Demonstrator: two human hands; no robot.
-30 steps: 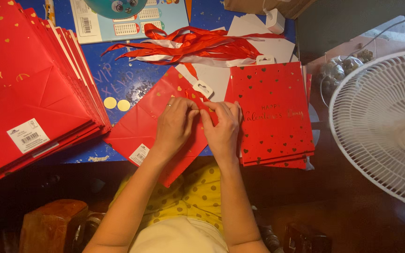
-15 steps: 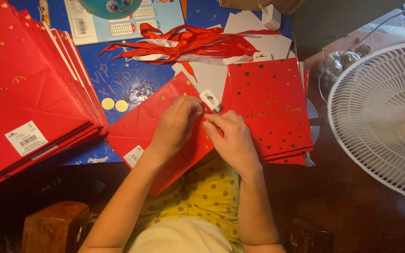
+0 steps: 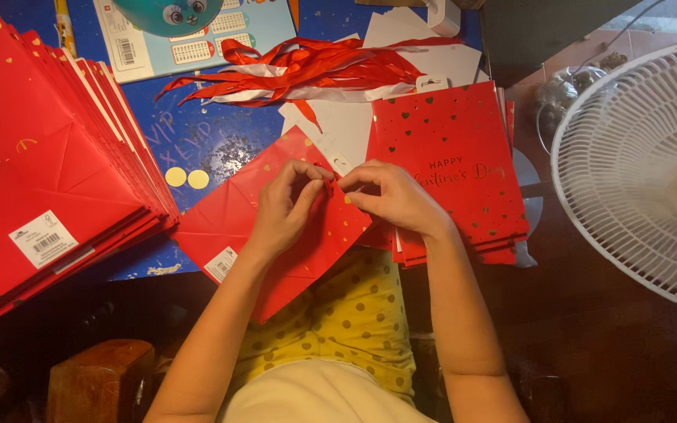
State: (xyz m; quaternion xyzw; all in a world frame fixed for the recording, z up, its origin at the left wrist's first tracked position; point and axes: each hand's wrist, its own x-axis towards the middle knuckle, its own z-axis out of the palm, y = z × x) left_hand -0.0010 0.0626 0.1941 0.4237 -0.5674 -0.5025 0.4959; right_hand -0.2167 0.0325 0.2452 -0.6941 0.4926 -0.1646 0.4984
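Ribbon (image 3: pixel 327 178), a short red piece, sits pinched between the two hands at the top edge of a flat red paper bag (image 3: pixel 276 227). The bag lies tilted on the blue work surface (image 3: pixel 205 141), its lower corner hanging over the person's lap. The left hand (image 3: pixel 284 207) is curled, with thumb and first fingers closed on the ribbon end and the bag's edge. The right hand (image 3: pixel 389 196) is also nearly closed, its fingertips holding the same ribbon from the other side, close to a small white tag (image 3: pixel 341 164). I judge that the handle of this bag is only now being fitted, so this piece is in the middle of its work.

Just beside the right hand lies a smaller pile of red bags with gold hearts (image 3: pixel 448 168), which look finished, though I cannot see their handles clearly. On the far left a much bigger stack of flat red bags (image 3: pixel 48 157) is fanned out, so most of the work seems left. Beyond the hands a loose bundle of red and white ribbons (image 3: pixel 315 70) waits on white sheets (image 3: pixel 401 39). A white fan (image 3: pixel 636 164) stands at the right.
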